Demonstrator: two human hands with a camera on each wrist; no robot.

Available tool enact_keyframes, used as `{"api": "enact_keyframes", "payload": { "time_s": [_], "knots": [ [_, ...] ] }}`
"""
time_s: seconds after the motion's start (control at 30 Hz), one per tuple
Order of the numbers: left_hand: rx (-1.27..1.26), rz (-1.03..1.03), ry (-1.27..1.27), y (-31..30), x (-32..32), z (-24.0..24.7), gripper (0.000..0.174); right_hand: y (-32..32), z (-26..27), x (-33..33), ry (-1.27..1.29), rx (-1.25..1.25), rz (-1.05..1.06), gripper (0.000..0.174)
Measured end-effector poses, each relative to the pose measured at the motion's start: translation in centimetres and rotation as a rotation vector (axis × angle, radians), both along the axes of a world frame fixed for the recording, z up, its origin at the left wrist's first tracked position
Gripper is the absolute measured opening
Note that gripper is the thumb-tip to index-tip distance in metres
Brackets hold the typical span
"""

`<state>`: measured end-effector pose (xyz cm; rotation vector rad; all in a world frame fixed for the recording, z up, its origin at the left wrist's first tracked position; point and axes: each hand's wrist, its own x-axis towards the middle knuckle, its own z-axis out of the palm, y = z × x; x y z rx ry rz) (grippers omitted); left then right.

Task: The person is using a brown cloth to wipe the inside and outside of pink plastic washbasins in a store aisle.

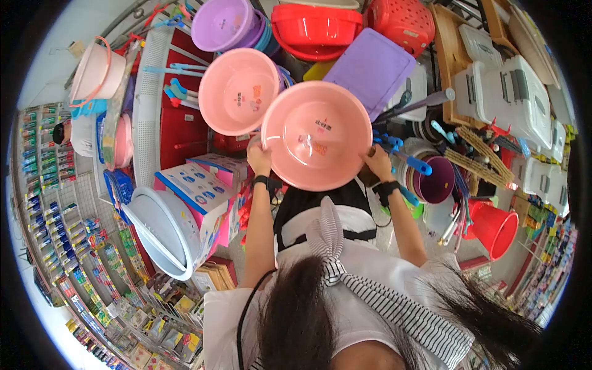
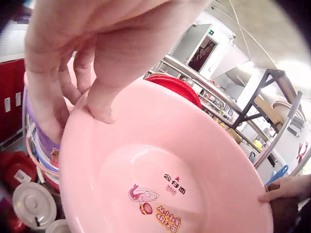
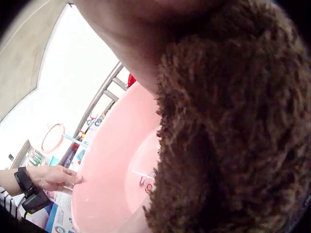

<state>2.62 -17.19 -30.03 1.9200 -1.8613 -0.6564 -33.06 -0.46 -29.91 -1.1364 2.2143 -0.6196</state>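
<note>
A pink plastic basin (image 1: 290, 123) with printed writing and a cartoon on its inner floor is held up in front of the person, its inside facing the head camera. My left hand (image 1: 259, 159) grips the rim on the left, thumb (image 2: 103, 109) inside and fingers outside. On the opposite side my right hand (image 1: 378, 164) pinches the rim. A dark brown fluffy thing (image 3: 233, 126) is at the right hand and fills much of the right wrist view; it hides most of that hand's fingers there. Behind the held basin is a similar pink basin (image 1: 222, 80) on a stack.
Purple basins (image 1: 216, 24) and red basins (image 1: 314, 31) are stacked at the back, near a purple lid (image 1: 376, 68). White storage boxes (image 1: 524, 92), brush handles and a red bucket (image 1: 496, 234) stand right. A pale blue tub (image 1: 157, 228) and boxes are left.
</note>
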Motion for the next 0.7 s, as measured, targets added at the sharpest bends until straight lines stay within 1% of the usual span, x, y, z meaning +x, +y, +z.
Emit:
{"api": "enact_keyframes", "payload": {
  "time_s": [0.03, 0.07, 0.1, 0.13, 0.17, 0.23, 0.3, 0.33, 0.37, 0.4, 0.43, 0.47, 0.57, 0.6, 0.63, 0.67, 0.7],
  "knots": [
    [0.082, 0.014, 0.016, -0.4, -0.2, 0.7, 0.036, -0.2, 0.1, -0.1, -0.007, 0.003, 0.025, 0.046],
    [0.095, 0.012, 0.019, -0.4, -0.5, 1.5, 0.036, -0.5, 0.2, -0.2, -0.015, 0.004, 0.05, 0.047],
    [0.082, 0.013, 0.015, -0.4, -0.6, 1.9, 0.03, -0.8, 0.1, -0.5, -0.011, 0.014, 0.047, 0.047],
    [0.064, 0.015, 0.012, -0.5, -0.6, 2.1, 0.024, -1.1, 0.0, -0.9, -0.036, 0.122, 0.068, 0.049],
    [0.067, 0.013, 0.017, -0.7, -0.7, 2.3, 0.024, -1.5, -0.2, -1.3, -0.06, 0.225, 0.09, 0.051],
    [0.213, 0.025, -0.011, -1.0, -0.5, 1.9, 0.037, -2.1, -0.7, -1.5, -0.049, 0.259, 0.112, 0.053],
    [0.243, 0.046, -0.018, -1.0, -0.5, 2.0, 0.039, -2.6, -1.1, -1.5, -0.056, 0.337, 0.122, 0.06],
    [0.263, 0.044, -0.018, -1.1, -0.6, 2.2, 0.041, -2.9, -1.1, -1.6, -0.033, 0.311, 0.184, 0.062],
    [0.281, 0.041, -0.02, -1.2, -0.6, 2.6, 0.043, -3.5, -1.0, -1.9, -0.03, 0.31, 0.184, 0.062],
    [0.303, 0.03, -0.017, -1.4, -0.3, 2.1, 0.047, -4.0, -0.9, -2.2, -0.118, 0.398, 0.2, 0.062],
    [0.303, 0.029, -0.016, -1.4, -0.2, 1.7, 0.047, -4.1, -0.8, -2.4, -0.207, 0.485, 0.215, 0.063],
    [0.28, 0.037, 0.004, -1.4, -0.1, 1.2, 0.047, -3.8, -0.7, -2.5, -0.163, 0.431, 0.218, 0.063],
    [0.25, 0.045, 0.04, -0.9, -0.1, 0.9, 0.043, -2.9, -4.3, -3.4, -0.186, 0.404, 0.176, 0.058],
    [0.185, 0.033, 0.011, -0.5, -0.1, 0.5, 0.041, -3.2, -2.7, -3.0, -0.161, 0.489, 0.212, 0.062],
    [0.116, 0.021, -0.017, -0.4, -0.1, 0.1, 0.04, -3.3, -1.4, -2.3, -0.159, 0.482, 0.212, 0.062],
    [0.076, 0.049, 0.012, -0.1, 0.0, -1.5, 0.038, -3.2, 0.0, -1.2, -0.002, 0.442, 0.122, 0.064],
    [0.07, 0.049, 0.013, -0.1, -0.2, -1.5, 0.038, -3.0, 1.5, -0.4, 0.153, 0.403, 0.03, 0.065]
  ]
}}
